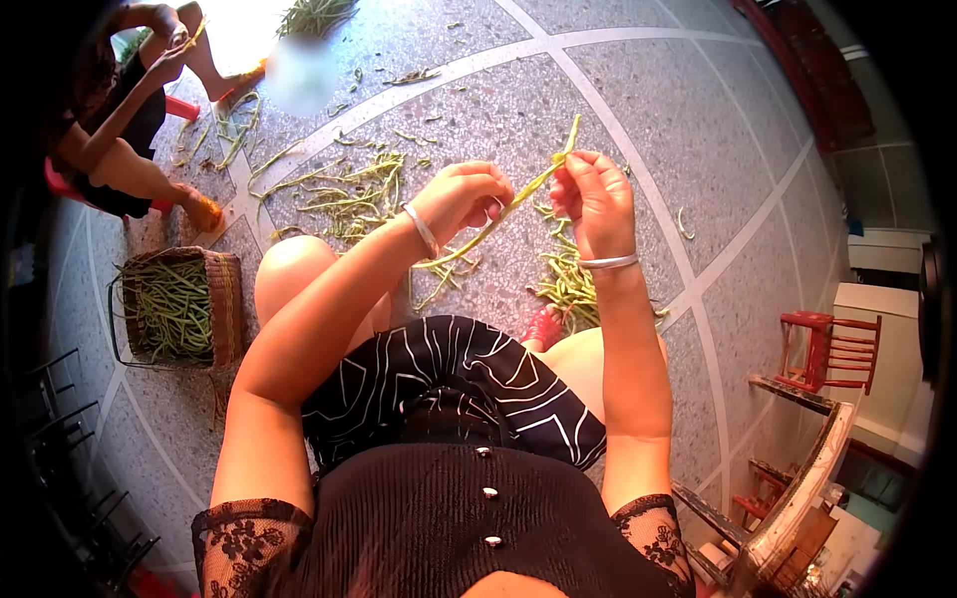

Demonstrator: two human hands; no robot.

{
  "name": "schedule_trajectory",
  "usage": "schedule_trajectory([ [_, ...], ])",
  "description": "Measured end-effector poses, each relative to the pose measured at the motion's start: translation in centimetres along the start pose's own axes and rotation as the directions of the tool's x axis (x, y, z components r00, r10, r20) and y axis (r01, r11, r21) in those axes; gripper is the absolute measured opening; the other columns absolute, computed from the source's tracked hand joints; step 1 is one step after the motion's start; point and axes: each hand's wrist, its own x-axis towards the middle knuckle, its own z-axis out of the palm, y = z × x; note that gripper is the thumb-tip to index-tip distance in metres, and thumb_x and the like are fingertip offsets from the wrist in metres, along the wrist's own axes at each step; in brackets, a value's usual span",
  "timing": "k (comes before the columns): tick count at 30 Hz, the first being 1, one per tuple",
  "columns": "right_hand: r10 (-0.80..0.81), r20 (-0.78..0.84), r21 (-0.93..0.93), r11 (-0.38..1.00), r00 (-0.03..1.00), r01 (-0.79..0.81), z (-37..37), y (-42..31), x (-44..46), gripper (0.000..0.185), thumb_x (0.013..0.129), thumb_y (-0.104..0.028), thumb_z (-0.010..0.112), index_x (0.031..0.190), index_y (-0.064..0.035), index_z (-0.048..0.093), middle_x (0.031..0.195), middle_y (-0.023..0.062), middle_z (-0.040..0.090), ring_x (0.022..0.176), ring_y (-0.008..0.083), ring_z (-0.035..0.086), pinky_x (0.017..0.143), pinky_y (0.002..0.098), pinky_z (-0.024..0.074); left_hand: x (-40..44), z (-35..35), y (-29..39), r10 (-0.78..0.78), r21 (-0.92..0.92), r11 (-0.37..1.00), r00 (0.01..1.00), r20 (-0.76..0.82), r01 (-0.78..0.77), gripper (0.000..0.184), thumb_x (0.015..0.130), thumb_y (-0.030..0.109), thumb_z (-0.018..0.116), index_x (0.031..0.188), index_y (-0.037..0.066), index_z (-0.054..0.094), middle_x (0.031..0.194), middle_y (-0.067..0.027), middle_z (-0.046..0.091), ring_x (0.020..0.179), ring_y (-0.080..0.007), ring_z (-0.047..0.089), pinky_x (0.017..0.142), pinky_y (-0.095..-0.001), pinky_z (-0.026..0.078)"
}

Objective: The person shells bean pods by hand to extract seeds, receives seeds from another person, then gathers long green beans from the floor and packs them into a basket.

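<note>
A long green bean (533, 187), yellowish along part of its length, is stretched at a slant between my two hands above the floor. My left hand (461, 206) pinches its lower stretch, and the tail hangs down below the fingers. Near its upper end, my right hand (596, 204) holds the bean between thumb and fingertips, with the tip sticking up past them. Loose beans (570, 282) lie in a heap below my right hand, by my red shoe (543, 327). A wider spread of thin, yellowish beans and scraps (364, 199) lies beyond my left forearm.
On my left stands a woven basket (227, 304) with green beans (171, 309) inside. Another person (120, 140) sits at the upper left, holding something thin and yellowish. More beans (317, 15) lie farther off. A red chair (827, 349) and a wooden table frame (797, 488) stand at right.
</note>
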Motion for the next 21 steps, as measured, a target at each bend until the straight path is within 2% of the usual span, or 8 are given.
schedule_trajectory([
  [6, 0.003, -0.059, 0.110, 0.994, 0.998, 0.003, -0.8, -0.3, 0.8, 0.013, 0.083, -0.012, 0.052, 0.092, -0.0029, 0.052, 0.075, 0.0044, 0.058, 0.058, 0.0101, 0.054, 0.052, 0.0216, 0.0453, -0.6, 1.7, 0.4, -0.030, 0.138, 0.990, 0.999, 0.025, 0.026, 0.017, 0.079, 0.017, 0.060, 0.091, 0.004, 0.058, 0.081, 0.0006, 0.058, 0.063, -0.0023, 0.046, 0.055, -0.0149, 0.036],
  [9, 0.015, -0.085, 0.186, 0.983, 0.996, 0.001, -1.3, -0.3, 1.0, 0.013, 0.083, -0.012, 0.053, 0.092, -0.0028, 0.052, 0.076, 0.0049, 0.058, 0.059, 0.0103, 0.054, 0.052, 0.0216, 0.0453, -0.3, 1.3, -0.1, -0.065, 0.269, 0.962, 0.995, 0.074, 0.043, 0.016, 0.080, 0.017, 0.060, 0.090, 0.004, 0.059, 0.080, -0.0001, 0.059, 0.063, -0.0017, 0.045, 0.054, -0.0148, 0.035],
  [13, -0.002, -0.094, 0.162, 0.987, 0.996, 0.018, -1.4, -0.2, 0.7, 0.015, 0.083, -0.015, 0.054, 0.093, -0.0036, 0.052, 0.077, 0.0048, 0.057, 0.059, 0.0097, 0.053, 0.051, 0.0203, 0.0440, -0.3, 1.5, -0.1, 0.000, 0.266, 0.964, 0.999, 0.033, -0.008, 0.015, 0.081, 0.017, 0.060, 0.088, 0.004, 0.060, 0.075, 0.0009, 0.059, 0.057, -0.0010, 0.044, 0.050, -0.0140, 0.033],
  [16, 0.069, -0.026, -0.075, 0.995, 0.997, -0.071, -0.5, -0.2, 0.3, 0.016, 0.081, -0.017, 0.058, 0.090, -0.0040, 0.054, 0.074, 0.0034, 0.057, 0.059, 0.0081, 0.053, 0.049, 0.0190, 0.0419, 0.0, 1.3, -0.2, 0.049, 0.245, 0.968, 0.999, 0.007, -0.049, 0.015, 0.081, 0.019, 0.060, 0.087, 0.005, 0.059, 0.072, 0.0010, 0.058, 0.057, -0.0006, 0.045, 0.051, -0.0132, 0.034],
  [19, 0.082, 0.086, -0.282, 0.958, 0.993, -0.055, 0.2, 1.1, -0.1, 0.016, 0.079, -0.019, 0.061, 0.085, -0.0040, 0.057, 0.071, 0.0016, 0.058, 0.058, 0.0064, 0.052, 0.047, 0.0180, 0.0400, 0.1, 1.2, -0.3, 0.067, 0.231, 0.971, 0.997, -0.029, -0.059, 0.016, 0.080, 0.020, 0.061, 0.086, 0.005, 0.059, 0.072, 0.0011, 0.058, 0.057, -0.0008, 0.044, 0.050, -0.0135, 0.034],
  [21, 0.081, 0.077, -0.288, 0.956, 0.994, -0.055, 0.5, 1.2, -0.4, 0.016, 0.078, -0.019, 0.063, 0.081, -0.0038, 0.058, 0.070, 0.0005, 0.058, 0.059, 0.0056, 0.052, 0.046, 0.0181, 0.0395, 0.1, 1.2, -0.3, 0.084, 0.215, 0.974, 0.995, -0.047, -0.072, 0.016, 0.080, 0.019, 0.062, 0.085, 0.005, 0.059, 0.071, 0.0012, 0.058, 0.056, -0.0010, 0.044, 0.049, -0.0140, 0.033],
])
